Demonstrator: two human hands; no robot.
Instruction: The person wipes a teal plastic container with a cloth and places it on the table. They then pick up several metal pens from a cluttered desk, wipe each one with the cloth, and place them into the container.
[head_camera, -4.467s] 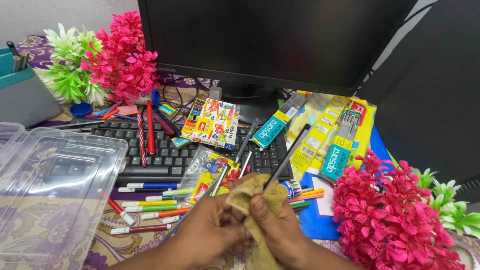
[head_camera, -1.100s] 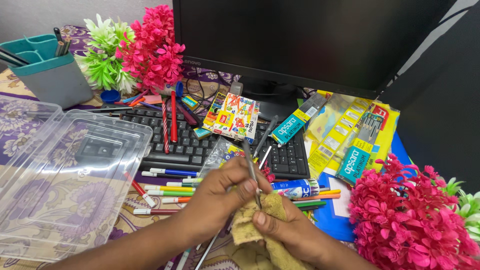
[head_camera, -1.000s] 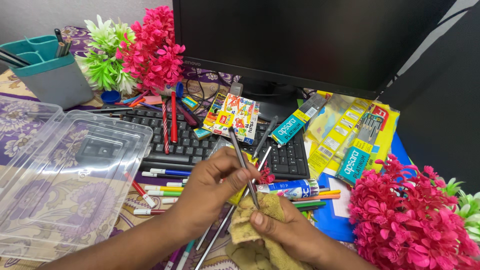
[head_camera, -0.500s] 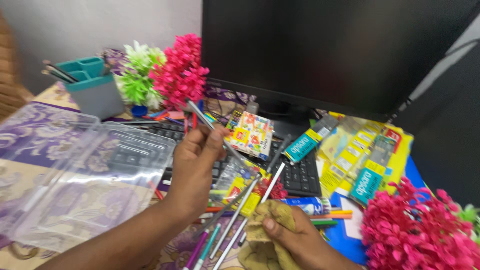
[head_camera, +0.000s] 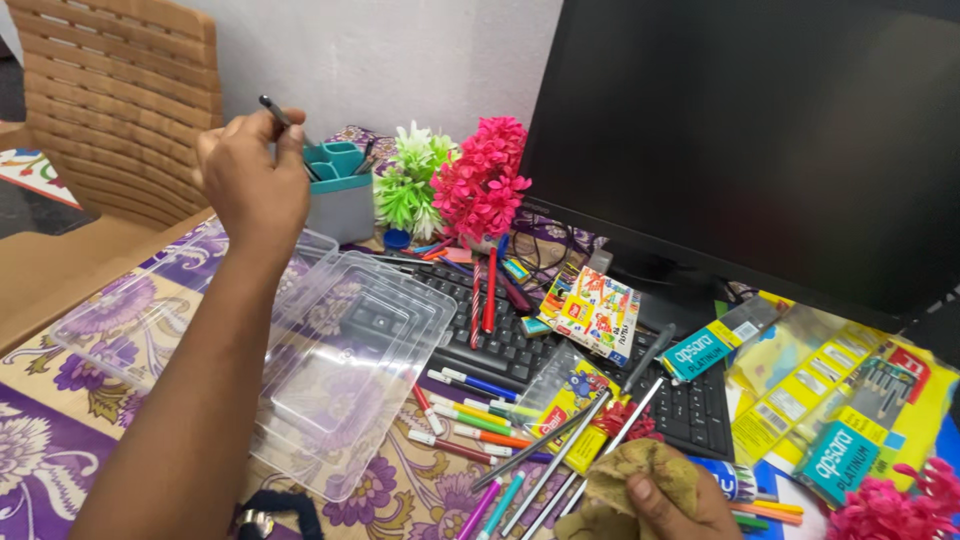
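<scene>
Overhead, the left hand (head_camera: 250, 175) is raised above the counter (head_camera: 60, 370), its thumb and fingers pinched together on a slim dark pen (head_camera: 283, 120) held near its lower end, so that the shaft slants up and away from the palm. It hangs just beside a teal-and-grey plastic pen holder (head_camera: 338, 195), which already stands upright with a few pens in its compartments. The right hand (head_camera: 665, 500), at the lower edge of the view, is closed around a crumpled mustard-yellow cloth (head_camera: 630, 475); the thumb presses the fabric into a wad, a grip suited to wiping a thin shaft. Just beside the cloth several loose pens and pencils (head_camera: 560, 465) lie fanned on the counter within short reach. Further left, coloured felt-tip markers (head_camera: 470, 415) lie in a rough row between a black computer keyboard (head_camera: 500, 345) and two empty clear plastic trays (head_camera: 340, 370), which overlap on the purple-flowered tablecloth. Pink and green artificial flowers (head_camera: 460, 185) stand behind the keyboard, next to a large dark monitor (head_camera: 760, 140). Yellow and teal pencil packets (head_camera: 830, 420) are spread at right, and a woven brown chair (head_camera: 110, 90) stands behind.
</scene>
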